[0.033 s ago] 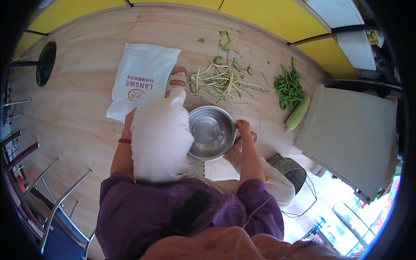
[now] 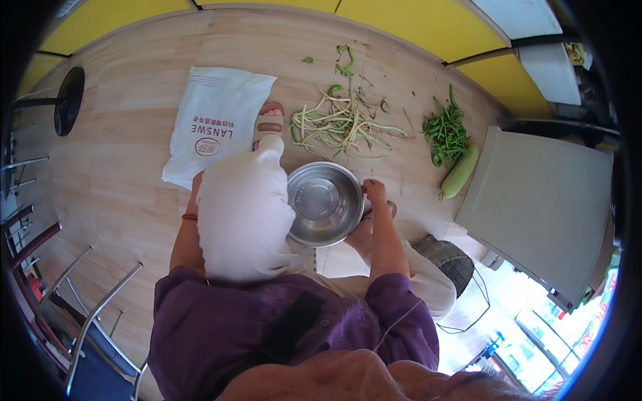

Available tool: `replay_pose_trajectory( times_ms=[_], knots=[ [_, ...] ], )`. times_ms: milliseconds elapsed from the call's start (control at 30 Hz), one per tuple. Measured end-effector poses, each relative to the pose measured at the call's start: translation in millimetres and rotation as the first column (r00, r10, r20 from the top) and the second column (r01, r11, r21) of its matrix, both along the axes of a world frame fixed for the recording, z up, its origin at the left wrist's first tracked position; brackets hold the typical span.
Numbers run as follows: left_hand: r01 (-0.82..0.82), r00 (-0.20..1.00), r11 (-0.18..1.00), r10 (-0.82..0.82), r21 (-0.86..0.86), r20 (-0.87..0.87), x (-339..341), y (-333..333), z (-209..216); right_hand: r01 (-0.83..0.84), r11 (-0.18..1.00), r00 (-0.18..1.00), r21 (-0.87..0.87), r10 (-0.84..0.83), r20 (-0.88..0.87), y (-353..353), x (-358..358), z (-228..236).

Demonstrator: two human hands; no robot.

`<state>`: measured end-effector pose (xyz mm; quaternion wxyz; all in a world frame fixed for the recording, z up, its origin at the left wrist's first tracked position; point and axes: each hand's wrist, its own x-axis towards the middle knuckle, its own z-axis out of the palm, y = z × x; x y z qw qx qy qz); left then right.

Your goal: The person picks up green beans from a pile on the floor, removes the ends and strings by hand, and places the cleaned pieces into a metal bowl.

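A shiny round metal basin [image 2: 324, 230] stands between my legs, with nothing visible inside it. My right hand [image 2: 374, 192] is closed at the basin's right rim, its fingers curled against the edge. Beyond my raised left knee, my left hand [image 2: 198, 179] is mostly hidden; only a bit of it shows beside the white plastic bag [image 2: 219, 107] that lies flat on the floor. Its fingers are out of sight. Long pale-green bean pods [image 2: 344, 123] lie in a loose heap just past the basin.
Green peppers [image 2: 447, 134] are piled at the right, beside a long pale-green gourd [image 2: 459, 175]. A light grey cabinet [image 2: 538, 207] stands farther right. Metal-framed chairs [image 2: 100, 321] are at the lower left, a dark round stool base [image 2: 69, 100] at the left, yellow cabinets [image 2: 414, 27] at the back.
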<state>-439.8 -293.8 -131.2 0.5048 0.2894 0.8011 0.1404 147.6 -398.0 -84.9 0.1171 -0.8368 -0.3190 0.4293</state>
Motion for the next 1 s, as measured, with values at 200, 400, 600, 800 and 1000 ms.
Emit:
replay_pose_trajectory(
  times_ms=[200,400,600,800,1000],
  knots=[
    [0.131,0.989,0.969,-0.143,-0.209,-0.044,27,-44,36,-0.103,0.993,0.991,-0.054,0.107,0.085,52,-3,-69],
    [0.123,0.991,0.971,-0.133,-0.206,-0.032,41,-39,43,0.819,0.528,0.479,-0.227,-0.845,-0.236,106,-36,-48],
    [0.200,0.979,0.979,-0.201,-0.037,-0.030,75,68,18,0.876,0.477,0.411,-0.077,-0.820,-0.398,100,-16,-47],
    [0.246,0.967,0.966,-0.250,-0.083,-0.040,82,48,40,0.303,0.939,0.928,0.162,-0.252,-0.274,97,-29,-35],
    [0.221,0.974,0.952,-0.226,-0.213,0.000,63,-40,80,0.071,0.997,0.853,0.005,-0.059,-0.519,141,-73,-23]
  ],
)
